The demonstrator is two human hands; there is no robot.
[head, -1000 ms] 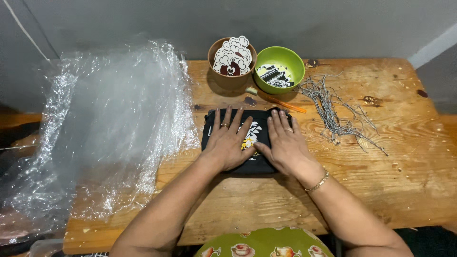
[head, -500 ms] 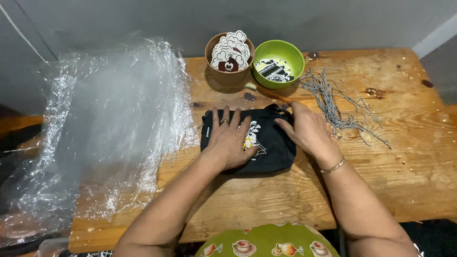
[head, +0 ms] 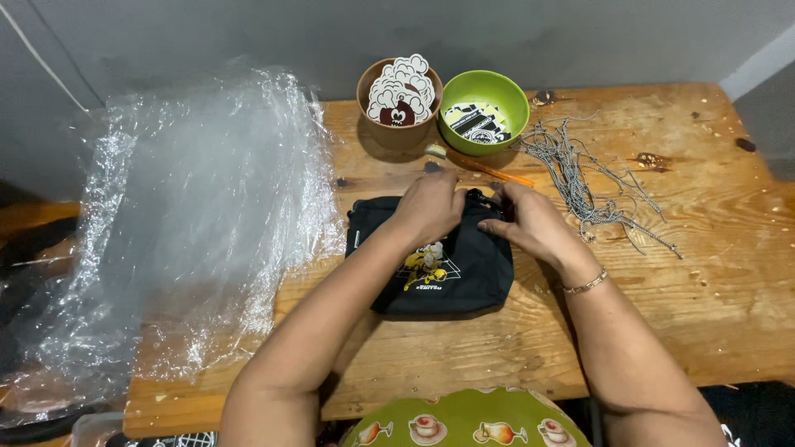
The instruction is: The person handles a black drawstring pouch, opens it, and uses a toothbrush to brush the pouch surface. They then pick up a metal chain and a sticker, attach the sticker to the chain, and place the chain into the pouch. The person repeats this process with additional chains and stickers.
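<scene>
A small black fabric pouch (head: 451, 277) with a yellow and white print lies flat on the wooden table (head: 712, 273). My left hand (head: 431, 207) rests on the pouch's top edge, fingers curled over it. My right hand (head: 530, 225) pinches the pouch's top right corner, where the zipper end is. A thin bracelet sits on my right wrist.
A brown bowl (head: 396, 124) holds white cut-out stickers, and a green bowl (head: 486, 110) beside it holds dark printed tags. An orange pencil (head: 489, 170) lies before the bowls. A bundle of ball chains (head: 580, 178) sprawls at right. Crumpled clear plastic film (head: 174, 223) covers the table's left side.
Both hands moved from lying flat on the pouch's middle up to its top edge. The right hand now pinches the top right corner.
</scene>
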